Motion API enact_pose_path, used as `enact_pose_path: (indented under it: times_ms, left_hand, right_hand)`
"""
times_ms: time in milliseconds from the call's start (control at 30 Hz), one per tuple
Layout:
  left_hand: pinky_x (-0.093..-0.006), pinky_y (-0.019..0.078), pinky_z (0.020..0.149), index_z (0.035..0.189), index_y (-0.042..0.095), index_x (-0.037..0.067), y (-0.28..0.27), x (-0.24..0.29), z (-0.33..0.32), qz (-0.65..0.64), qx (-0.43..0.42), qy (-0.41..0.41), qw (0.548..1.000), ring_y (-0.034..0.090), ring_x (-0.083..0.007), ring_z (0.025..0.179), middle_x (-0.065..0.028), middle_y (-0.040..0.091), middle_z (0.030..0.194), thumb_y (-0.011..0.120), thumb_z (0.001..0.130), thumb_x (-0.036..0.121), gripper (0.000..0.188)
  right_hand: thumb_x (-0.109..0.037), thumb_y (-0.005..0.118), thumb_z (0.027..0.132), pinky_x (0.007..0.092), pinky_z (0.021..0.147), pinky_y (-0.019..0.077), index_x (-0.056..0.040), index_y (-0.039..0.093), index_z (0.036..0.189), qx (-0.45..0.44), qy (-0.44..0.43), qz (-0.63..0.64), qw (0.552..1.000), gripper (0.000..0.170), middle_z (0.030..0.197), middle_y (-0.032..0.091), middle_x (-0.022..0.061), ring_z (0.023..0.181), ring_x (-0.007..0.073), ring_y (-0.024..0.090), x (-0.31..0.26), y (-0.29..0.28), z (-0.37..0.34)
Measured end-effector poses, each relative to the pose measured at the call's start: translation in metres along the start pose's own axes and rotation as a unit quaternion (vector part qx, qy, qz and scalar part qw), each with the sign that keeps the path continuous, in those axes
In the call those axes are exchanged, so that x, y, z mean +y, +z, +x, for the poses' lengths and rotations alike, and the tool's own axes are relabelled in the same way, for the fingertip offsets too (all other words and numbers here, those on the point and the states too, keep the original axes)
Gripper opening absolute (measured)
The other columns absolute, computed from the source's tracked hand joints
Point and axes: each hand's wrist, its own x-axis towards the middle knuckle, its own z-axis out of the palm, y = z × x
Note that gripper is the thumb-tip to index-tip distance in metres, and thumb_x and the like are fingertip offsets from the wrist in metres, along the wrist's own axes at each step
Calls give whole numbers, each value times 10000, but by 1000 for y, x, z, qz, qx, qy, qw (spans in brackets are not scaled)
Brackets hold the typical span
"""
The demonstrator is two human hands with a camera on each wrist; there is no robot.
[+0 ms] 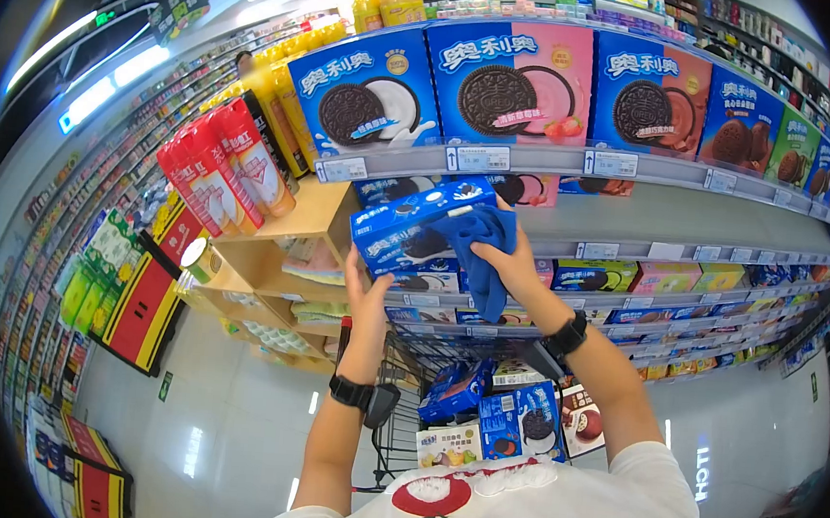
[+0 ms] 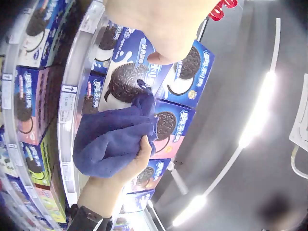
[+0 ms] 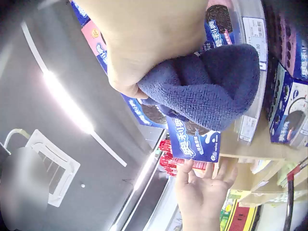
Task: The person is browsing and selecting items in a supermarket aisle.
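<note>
Blue cookie box, mid-frame in the head view: left hand grips its end, right hand clamps a cloth against it. Wiping seems underway, calling for steady support. Left wrist: cloth covers its lower part. Right wrist: left fingers spread beneath it.

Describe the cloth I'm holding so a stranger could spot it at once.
Find the shelf of big cookie boxes, then the held box just below it. The right hand grips the cloth against that box. It is dark blue, crumpled and unprinted, while the boxes around it are stiff and printed.
</note>
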Motion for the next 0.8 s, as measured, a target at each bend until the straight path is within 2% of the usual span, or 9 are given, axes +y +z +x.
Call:
enact_pose_path:
  times_ms: [167,233,300,433,467,567,600,733,800]
  left_hand:
    - [-357,279,1013,1359,249,36,-1,30,-54,45,-42,41,997,350,-213,1204,-121,306,1344,600,706,-46,746]
    - [-359,307,1000,1341,296,29,0,37,-68,95,-59,116,987,352,-229,1201,-127,339,1289,639,683,-52,747]
    - [-346,344,974,1327,329,29,5,49,-82,168,-73,188,965,371,-231,1179,-121,372,1233,644,676,-53,728]
    - [-322,429,827,1205,515,69,41,91,-113,372,-91,213,899,488,-237,989,-121,432,1097,684,627,6,605]
    - [-322,433,789,1160,568,108,48,93,-121,386,-97,185,899,501,-243,905,-135,434,1088,725,608,60,576]
    - [-310,433,792,1193,547,122,68,97,-142,415,-177,114,885,497,-241,921,-131,436,1099,738,611,92,613]
    - [-311,434,791,1198,544,123,74,95,-146,417,-202,146,874,497,-243,916,-133,434,1117,757,603,138,632]
    - [-370,429,874,1257,480,164,92,85,-170,430,-293,106,847,480,-315,1048,-173,375,1249,818,547,280,794]
    - [-383,419,888,1259,473,156,98,79,-184,372,-333,106,860,464,-325,1076,-180,358,1272,824,539,280,810]
  right_hand:
    - [6,618,729,301,922,382,-26,298,1327,51,54,86,994,680,1204,462,108,1098,182,462,-38,-5,-55]
    - [-25,602,745,305,895,409,-21,338,1291,104,81,125,983,606,1153,491,110,1042,195,501,-38,-12,-73]
    - [-54,585,758,314,869,435,-17,372,1254,127,123,185,967,541,1098,519,113,988,211,535,-39,-20,-84]
    - [-185,505,805,361,829,466,-22,466,1147,108,253,316,908,381,995,584,132,911,250,580,-16,-42,-114]
    - [-213,491,813,368,831,464,-27,481,1135,99,288,354,884,372,994,590,131,912,252,580,-8,-47,-124]
    - [-317,441,828,393,839,454,-41,514,1109,86,378,391,835,401,1018,601,127,914,265,579,-6,-61,-158]
    - [-316,446,816,395,849,446,-43,513,1125,102,396,379,830,418,1022,600,127,919,274,576,-2,-66,-171]
    - [-309,431,801,410,875,430,-41,527,1118,98,456,395,791,426,1020,599,141,934,285,569,4,-87,-211]
    - [-313,425,802,414,887,424,-38,524,1122,72,498,416,757,433,1029,598,143,945,291,566,3,-99,-227]
